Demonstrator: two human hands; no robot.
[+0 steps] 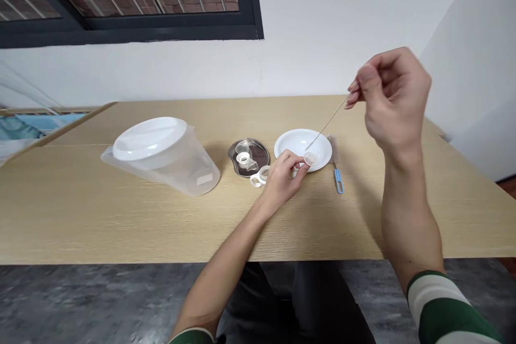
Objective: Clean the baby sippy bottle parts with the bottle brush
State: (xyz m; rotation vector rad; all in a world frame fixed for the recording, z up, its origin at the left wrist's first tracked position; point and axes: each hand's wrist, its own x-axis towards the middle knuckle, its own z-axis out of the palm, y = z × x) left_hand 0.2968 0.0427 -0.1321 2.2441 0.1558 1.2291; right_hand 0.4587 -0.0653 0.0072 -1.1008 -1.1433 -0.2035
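My left hand (pixel 286 174) pinches a small clear round cup (pixel 310 158) over the near edge of a white bowl (pixel 284 142). Raised at the right, my right hand (pixel 389 86) has its fingers closed on the upper end of a thin stick (pixel 332 116). The stick slants down to the left, and its lower tip is just above the small cup, over the bowl. Whether the tip touches the cup is too small to tell.
Left of the bowl lies a dark metal tray (pixel 261 153) with small clear and white parts, and white rings (pixel 255 180) beside it. A lidded translucent pitcher (pixel 173 164) lies further left. A blue-handled tool (pixel 338 180) is right of the bowl.
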